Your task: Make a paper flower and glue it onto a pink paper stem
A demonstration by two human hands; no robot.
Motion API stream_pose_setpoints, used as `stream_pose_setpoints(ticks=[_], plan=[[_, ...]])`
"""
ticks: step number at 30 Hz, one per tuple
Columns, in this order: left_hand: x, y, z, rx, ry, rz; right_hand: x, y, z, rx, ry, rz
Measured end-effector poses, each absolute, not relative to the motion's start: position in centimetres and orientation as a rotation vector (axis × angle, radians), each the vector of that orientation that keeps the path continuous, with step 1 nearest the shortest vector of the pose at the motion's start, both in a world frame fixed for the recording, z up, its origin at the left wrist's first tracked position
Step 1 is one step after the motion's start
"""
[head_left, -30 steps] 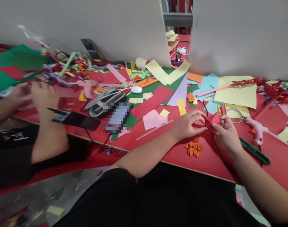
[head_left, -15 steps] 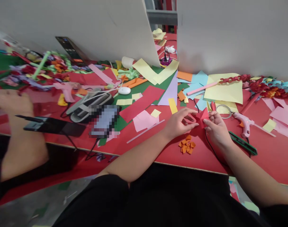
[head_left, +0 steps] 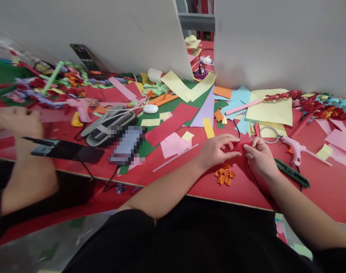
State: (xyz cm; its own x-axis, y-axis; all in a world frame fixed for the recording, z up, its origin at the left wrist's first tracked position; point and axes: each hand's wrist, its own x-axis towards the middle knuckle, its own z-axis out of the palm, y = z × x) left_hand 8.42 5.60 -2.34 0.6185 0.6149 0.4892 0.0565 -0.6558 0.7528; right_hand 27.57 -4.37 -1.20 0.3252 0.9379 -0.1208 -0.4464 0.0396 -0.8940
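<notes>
While the right hand (head_left: pixel 261 153) holds a folded red paper piece (head_left: pixel 246 145), its grip is clamped on the paper between thumb and index finger. The left hand (head_left: pixel 214 149) is positioned opposite, beside the left side of the piece, with thumb and index fingertips apart; whether its grip bears on the paper cannot be told. The red piece is located between the two hands, over the red tabletop (head_left: pixel 329 193), and its outline merges with that surface. An orange paper flower (head_left: pixel 224 175) lies just on the wearer's side of the left hand. To the right of the right hand rests a pink glue gun (head_left: pixel 297 151); a green cutter (head_left: pixel 292 173) lies between this tool and the right forearm. A yellow paper strip (head_left: pixel 208 128) lies beyond the left hand. At far left, a co-worker's hand (head_left: pixel 19 121) appears blurred above the tabletop.
</notes>
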Motion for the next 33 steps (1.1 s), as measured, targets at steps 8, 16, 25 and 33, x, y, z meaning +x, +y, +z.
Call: stream_pose_setpoints(ticks=[8,16,25,33], plan=[[8.5,5.5,-2.1,2.14,0.534,1.108,27.9,-4.6,-0.9,-1.135,-0.777,1.014],[8.5,5.6,-1.7,2.149,0.544,1.151,29.0,-5.1,-0.7,-1.321,-1.329,0.426],[8.3,5.7,-1.6,2.121,0.53,1.158,29.3,-5.0,-0.4,-1.361,-1.553,0.147],[8.4,5.7,-1.5,2.108,0.538,1.168,29.4,-5.0,0.0,-1.355,-1.566,0.151]])
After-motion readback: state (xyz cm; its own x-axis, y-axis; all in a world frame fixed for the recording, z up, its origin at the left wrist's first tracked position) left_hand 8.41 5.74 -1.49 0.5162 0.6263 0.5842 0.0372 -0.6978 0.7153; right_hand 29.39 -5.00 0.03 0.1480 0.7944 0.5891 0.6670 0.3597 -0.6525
